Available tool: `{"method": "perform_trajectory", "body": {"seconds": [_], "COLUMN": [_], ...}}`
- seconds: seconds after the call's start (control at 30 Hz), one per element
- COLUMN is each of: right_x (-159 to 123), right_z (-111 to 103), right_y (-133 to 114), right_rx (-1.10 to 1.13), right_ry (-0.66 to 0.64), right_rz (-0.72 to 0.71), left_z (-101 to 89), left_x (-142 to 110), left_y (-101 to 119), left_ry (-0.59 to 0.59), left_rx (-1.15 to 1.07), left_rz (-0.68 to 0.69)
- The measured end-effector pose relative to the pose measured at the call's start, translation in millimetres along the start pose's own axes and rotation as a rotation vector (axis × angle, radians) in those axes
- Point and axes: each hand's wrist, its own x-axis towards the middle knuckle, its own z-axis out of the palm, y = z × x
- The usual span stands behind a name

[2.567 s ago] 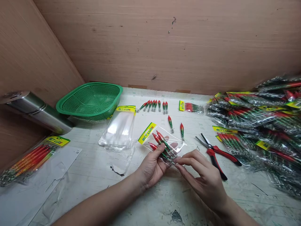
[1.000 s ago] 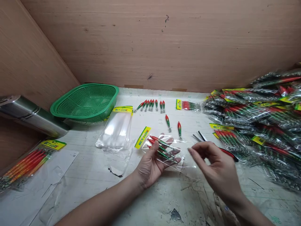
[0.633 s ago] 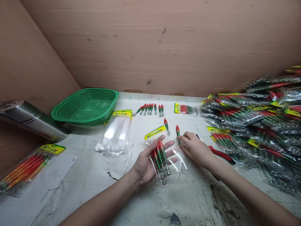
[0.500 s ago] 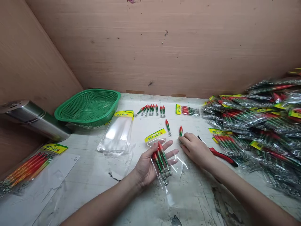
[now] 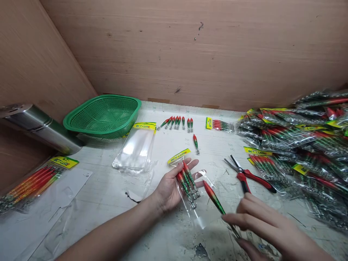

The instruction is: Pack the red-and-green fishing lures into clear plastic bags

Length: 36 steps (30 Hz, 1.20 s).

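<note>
My left hand lies palm up with the thumb over a clear plastic bag that has a yellow BCT LURE header. Several red-and-green squid jigs lie at the bag, hooks toward me; whether each is fully inside I cannot tell. My right hand pinches a single squid jig by its hook end, its red nose tilted up toward the bag. Beyond the left hand, one loose jig rests on the table, and a row of jigs lies farther back.
Red-handled pliers lie right of centre. A heap of packed jigs fills the right side. Empty header bags, a green basket, a steel cylinder and a pack of orange lures stand or lie leftward.
My right hand has lifted a jig off the table and brought it nearer me, right of the bag. The pliers are now uncovered. My left hand stays on the bag.
</note>
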Motion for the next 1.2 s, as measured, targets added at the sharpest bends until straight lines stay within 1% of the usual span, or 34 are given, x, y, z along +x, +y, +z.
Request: {"method": "perform_trajectory", "body": {"seconds": [0.07, 0.13, 0.2, 0.3, 0.37, 0.43, 0.5, 0.67, 0.73, 0.8, 0.87, 0.9, 0.93, 1.0, 1.03, 1.07, 1.13, 1.2], "right_x": [6.6, 13.4, 18.6, 22.5, 23.5, 24.1, 25.0, 24.1, 21.3, 19.5, 22.4, 26.5, 32.7, 50.8, 61.8, 73.2, 94.2, 108.3], "right_z": [8.9, 16.0, 21.7, 26.1, 25.9, 24.3, 23.4, 30.1, 33.1, 31.9, 25.1, 20.4, 15.8, 10.7, 11.5, 14.7, 26.5, 39.9], "right_y": [5.5, 8.0, 7.5, 4.4, 2.8, 2.5, 4.0, 9.2, 7.8, 5.5, 7.7, 12.7, 21.0, 47.7, 64.8, 82.8, 115.9, 137.9], "right_rx": [-0.150, -0.264, -0.325, -0.338, -0.293, -0.253, -0.265, -0.369, -0.392, -0.392, -0.309, -0.246, -0.199, -0.180, -0.245, -0.269, -0.298, -0.325], "right_ry": [0.036, 0.109, 0.174, 0.256, 0.250, 0.190, 0.162, 0.266, 0.266, 0.248, 0.257, 0.275, 0.300, 0.335, 0.317, 0.271, 0.167, 0.080], "right_rz": [-0.026, -0.046, -0.059, -0.035, -0.033, -0.057, -0.077, -0.073, -0.084, -0.125, -0.162, -0.151, -0.109, 0.029, 0.113, 0.136, 0.138, 0.119], "left_z": [0.2, 0.5, 0.8, 0.7, 0.6, 0.5, 0.7, 1.5, 1.2, 0.5, -0.4, -0.7, -0.8, -0.5, -0.1, 0.3, 1.1, 1.1], "left_x": [-1.6, -2.7, -3.1, -3.1, -3.3, -3.9, -4.4, -4.6, -4.3, -3.7, -3.2, -3.0, -2.8, -2.8, -2.9, -3.1, -3.4, -3.2], "left_y": [-1.8, -3.5, -4.7, -5.8, -5.9, -5.6, -5.2, -5.7, -6.2, -6.7, -6.8, -6.6, -6.4, -5.5, -4.8, -4.1, -2.5, -0.9], "left_ry": [-0.010, -0.011, -0.011, -0.015, -0.014, -0.011, -0.020, -0.031, -0.025, -0.015, -0.005, -0.003, -0.004, -0.017, -0.028, -0.037, -0.056, -0.071], "left_rx": [0.017, 0.033, 0.041, 0.045, 0.048, 0.043, 0.041, 0.066, 0.070, 0.064, 0.044, 0.029, 0.010, -0.024, -0.032, -0.034, -0.027, -0.023], "left_rz": [-0.007, -0.018, -0.030, -0.037, -0.046, -0.055, -0.065, -0.069, -0.066, -0.069, -0.074, -0.076, -0.075, -0.067, -0.061, -0.054, -0.045, -0.046]}}
